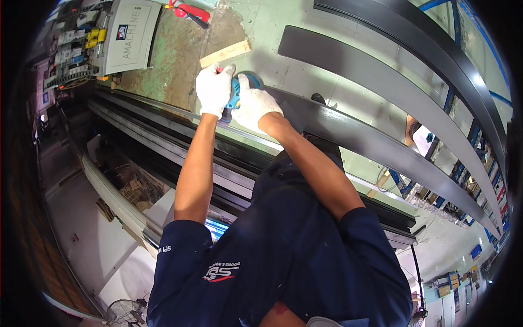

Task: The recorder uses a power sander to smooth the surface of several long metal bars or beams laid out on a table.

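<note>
Both of my hands wear white work gloves and close around a blue and black power tool, probably a sander, held out in front of me. My left hand (213, 90) wraps its left side with the fingers curled. My right hand (254, 107) grips the other side, thumb pointing forward over the body. Between the gloves shows the blue body of the power tool (235, 94); most of it is covered. Just right of the tool lies the near end of a long grey metal strip (348, 122). Whether the tool touches the strip I cannot tell.
Two more long grey metal profiles (359, 57) run off to the right. A short wooden block (225, 53) and a red fire extinguisher (189, 12) are ahead. Dark metal profiles (158, 128) lie along my front. A pale machine cabinet (131, 38) stands at far left.
</note>
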The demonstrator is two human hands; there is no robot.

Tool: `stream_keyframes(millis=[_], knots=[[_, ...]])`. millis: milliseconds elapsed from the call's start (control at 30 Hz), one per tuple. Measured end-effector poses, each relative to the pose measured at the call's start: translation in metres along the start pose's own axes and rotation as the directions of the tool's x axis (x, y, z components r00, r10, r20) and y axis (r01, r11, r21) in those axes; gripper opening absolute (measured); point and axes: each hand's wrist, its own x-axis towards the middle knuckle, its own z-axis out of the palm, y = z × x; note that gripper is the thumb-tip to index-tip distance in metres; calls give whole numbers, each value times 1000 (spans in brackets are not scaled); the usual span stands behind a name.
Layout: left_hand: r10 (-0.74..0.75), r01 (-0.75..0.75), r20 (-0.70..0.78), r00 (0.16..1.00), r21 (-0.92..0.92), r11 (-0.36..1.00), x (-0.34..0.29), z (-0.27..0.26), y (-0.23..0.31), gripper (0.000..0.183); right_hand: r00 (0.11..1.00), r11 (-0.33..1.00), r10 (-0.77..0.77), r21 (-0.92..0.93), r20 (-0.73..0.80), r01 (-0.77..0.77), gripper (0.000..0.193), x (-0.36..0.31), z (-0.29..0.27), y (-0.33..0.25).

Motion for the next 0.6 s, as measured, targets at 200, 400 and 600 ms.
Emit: stream_keyframes(millis=[200,400,600], knots=[[-144,145,13,989,-35,989,-23,0,-5,41,1000,995,-19,100,17,17,91,-6,23,17],[-84,89,60,995,-90,992,-22,9,12,35,996,999,-33,24,85,31,95,-8,-3,29],[-177,182,55,983,-80,980,-19,-1,15,34,998,995,-66,75,20,64,97,-8,6,20]])
